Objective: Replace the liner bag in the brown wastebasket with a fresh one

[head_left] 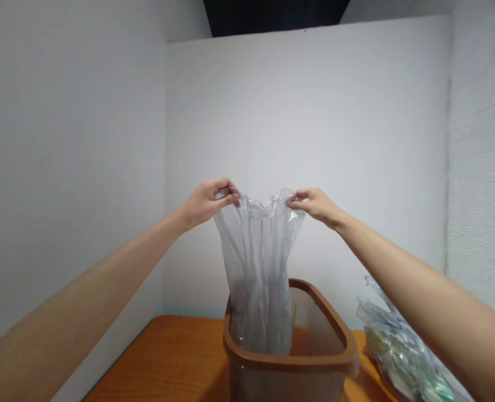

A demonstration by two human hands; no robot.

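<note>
A clear plastic bag (259, 268) hangs stretched between my two hands, its lower part inside a bin (287, 385) with a brown rim. My left hand (216, 200) pinches the bag's top edge on the left side. On the right side, my right hand (312, 205) pinches the same edge between thumb and fingers. Between the hands the bag's mouth sags in folds. Both hands are well above the bin's rim. The bag's bottom is hidden behind the front of the rim.
The bin stands on an orange-brown wooden table (167, 357). Right of it lies another clear plastic bag (402, 346) with contents I cannot make out, partly behind my right forearm. White walls (306, 111) enclose the table at the back and sides.
</note>
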